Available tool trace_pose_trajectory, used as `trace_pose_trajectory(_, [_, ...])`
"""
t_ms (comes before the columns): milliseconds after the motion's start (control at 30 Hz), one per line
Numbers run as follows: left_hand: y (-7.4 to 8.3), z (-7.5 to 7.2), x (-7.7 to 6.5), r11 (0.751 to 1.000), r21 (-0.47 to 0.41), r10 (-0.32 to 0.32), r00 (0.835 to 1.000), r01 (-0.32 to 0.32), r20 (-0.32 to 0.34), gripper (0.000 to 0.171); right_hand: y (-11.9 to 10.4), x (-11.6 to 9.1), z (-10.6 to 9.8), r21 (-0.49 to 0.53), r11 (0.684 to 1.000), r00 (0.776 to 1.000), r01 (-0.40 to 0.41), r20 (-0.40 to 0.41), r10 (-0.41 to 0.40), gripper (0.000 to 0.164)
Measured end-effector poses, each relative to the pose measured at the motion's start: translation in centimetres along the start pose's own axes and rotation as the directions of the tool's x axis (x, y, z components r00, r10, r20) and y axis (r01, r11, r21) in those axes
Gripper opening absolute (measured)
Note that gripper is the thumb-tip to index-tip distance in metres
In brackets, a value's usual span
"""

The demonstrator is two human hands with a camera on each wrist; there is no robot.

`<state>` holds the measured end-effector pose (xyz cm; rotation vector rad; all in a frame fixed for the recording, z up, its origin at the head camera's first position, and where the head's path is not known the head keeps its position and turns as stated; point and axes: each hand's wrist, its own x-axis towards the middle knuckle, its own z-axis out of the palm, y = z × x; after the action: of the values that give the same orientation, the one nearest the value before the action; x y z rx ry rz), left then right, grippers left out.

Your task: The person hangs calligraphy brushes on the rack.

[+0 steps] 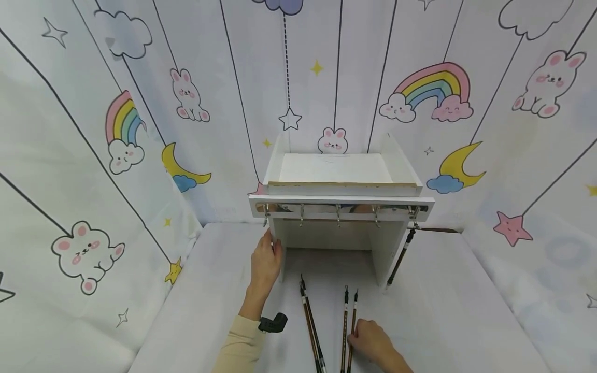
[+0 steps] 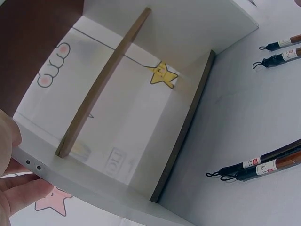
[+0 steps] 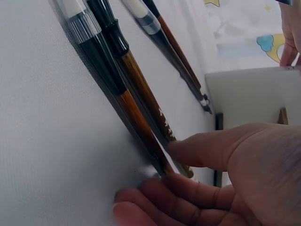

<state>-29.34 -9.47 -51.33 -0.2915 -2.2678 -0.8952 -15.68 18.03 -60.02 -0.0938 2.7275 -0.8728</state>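
Note:
In the head view, my left hand [image 1: 266,261] grips the left side panel of a white shelf [image 1: 391,251], with thumb and fingers on either side of its edge. My right hand [image 1: 373,342] is at the rightmost calligraphy brush [image 1: 353,313] on the table. The right wrist view has the thumb and fingertips about that brush's brown handle [image 3: 141,115], seemingly pinching it. Another brush [image 1: 345,321] lies close alongside. Two more brushes [image 1: 311,321] lie together farther left. One dark brush [image 1: 402,256] hangs by its loop from the shelf's right-end hook [image 1: 414,212].
A rail [image 1: 322,208] with several metal hooks runs across the shelf's front. An open tray-like top [image 1: 336,168] sits above it. White cloth covers the table [image 1: 448,311]. A curtain [image 1: 224,103] printed with rabbits, rainbows and stars encloses the back and sides.

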Motion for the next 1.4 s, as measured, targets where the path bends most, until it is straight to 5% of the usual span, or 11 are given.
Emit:
trace_pose_trajectory(1100, [0.1, 0.2, -0.2, 0.999, 0.012, 0.042, 0.997, -0.042, -0.060, 0.037, 0.3, 0.7, 1.9, 0.023, 0.997, 0.991, -0.076, -0.112, 0.078, 0.033])
trace_pose_trajectory(1400, [0.0, 0.2, -0.3, 1.000, 0.010, 0.007, 0.999, -0.007, -0.034, 0.037, 0.3, 0.6, 1.8, 0.069, 0.993, 0.987, -0.098, -0.124, 0.106, 0.035])
